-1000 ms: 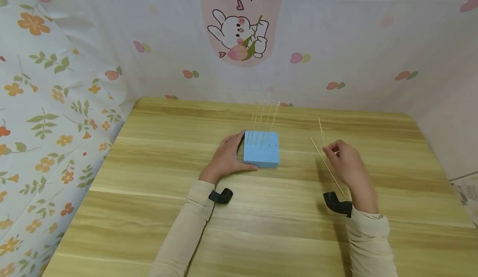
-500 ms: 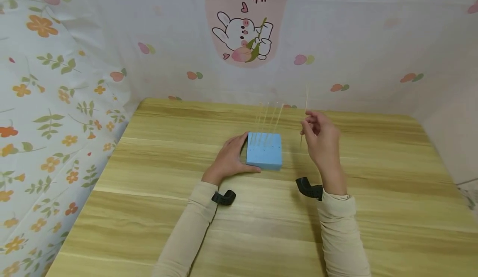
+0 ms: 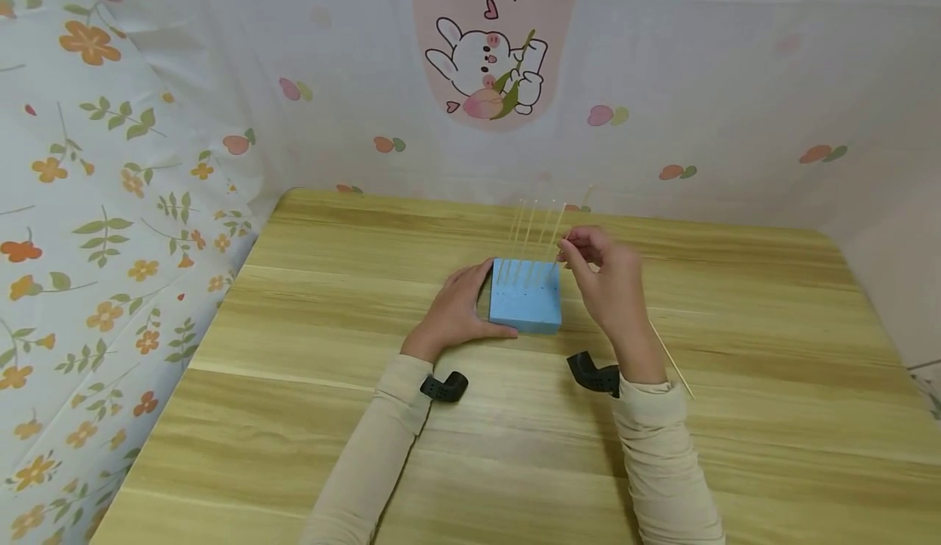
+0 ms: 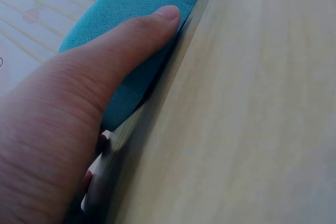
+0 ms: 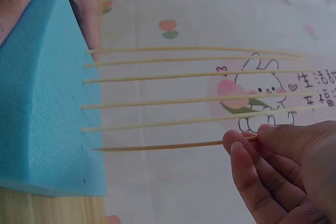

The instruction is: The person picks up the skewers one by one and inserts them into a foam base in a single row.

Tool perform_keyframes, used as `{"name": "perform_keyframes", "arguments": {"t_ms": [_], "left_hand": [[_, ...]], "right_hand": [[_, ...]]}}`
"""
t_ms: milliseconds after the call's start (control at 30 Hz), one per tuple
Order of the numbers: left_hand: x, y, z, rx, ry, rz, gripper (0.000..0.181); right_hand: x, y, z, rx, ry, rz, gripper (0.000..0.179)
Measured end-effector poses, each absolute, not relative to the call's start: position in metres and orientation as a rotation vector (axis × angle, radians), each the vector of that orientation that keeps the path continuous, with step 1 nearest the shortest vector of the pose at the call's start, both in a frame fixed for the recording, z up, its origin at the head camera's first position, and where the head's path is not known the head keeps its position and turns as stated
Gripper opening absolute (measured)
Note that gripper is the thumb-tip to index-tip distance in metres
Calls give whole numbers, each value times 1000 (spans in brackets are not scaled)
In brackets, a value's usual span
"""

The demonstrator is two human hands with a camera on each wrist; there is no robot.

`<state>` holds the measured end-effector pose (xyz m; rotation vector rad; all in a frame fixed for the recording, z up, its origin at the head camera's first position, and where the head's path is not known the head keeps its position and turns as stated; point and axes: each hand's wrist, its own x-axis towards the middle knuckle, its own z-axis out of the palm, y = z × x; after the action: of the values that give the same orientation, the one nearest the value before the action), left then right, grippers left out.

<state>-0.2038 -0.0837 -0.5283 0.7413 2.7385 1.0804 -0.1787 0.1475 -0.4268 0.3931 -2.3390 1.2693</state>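
A light-blue foam block rests on the table with several thin bamboo skewers standing in a row in its top. My left hand grips the block from its left side, the thumb along the front face and the fingers around the back. Between thumb and fingertips my right hand pinches another bamboo skewer. Its pointed lower end is right at the block's top face, beside the row, where small holes show. In the right wrist view this skewer runs roughly parallel to the standing ones.
One loose skewer lies on the wooden table, right of my right forearm. Black wrist cameras sit on both sleeves. A white patterned cloth hangs behind the table, and a flowered one covers the left side.
My right hand has lifted a skewer from the right side of the table and carried it left to the block. The left hand keeps its grip on the block.
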Motion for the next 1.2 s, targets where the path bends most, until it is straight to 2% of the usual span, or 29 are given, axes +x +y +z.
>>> {"name": "perform_keyframes", "arguments": {"t_ms": [1200], "left_hand": [[-206, -84, -530, 745, 2746, 1057, 130]], "right_hand": [[-177, 147, -431, 418, -2474, 1174, 12]]}}
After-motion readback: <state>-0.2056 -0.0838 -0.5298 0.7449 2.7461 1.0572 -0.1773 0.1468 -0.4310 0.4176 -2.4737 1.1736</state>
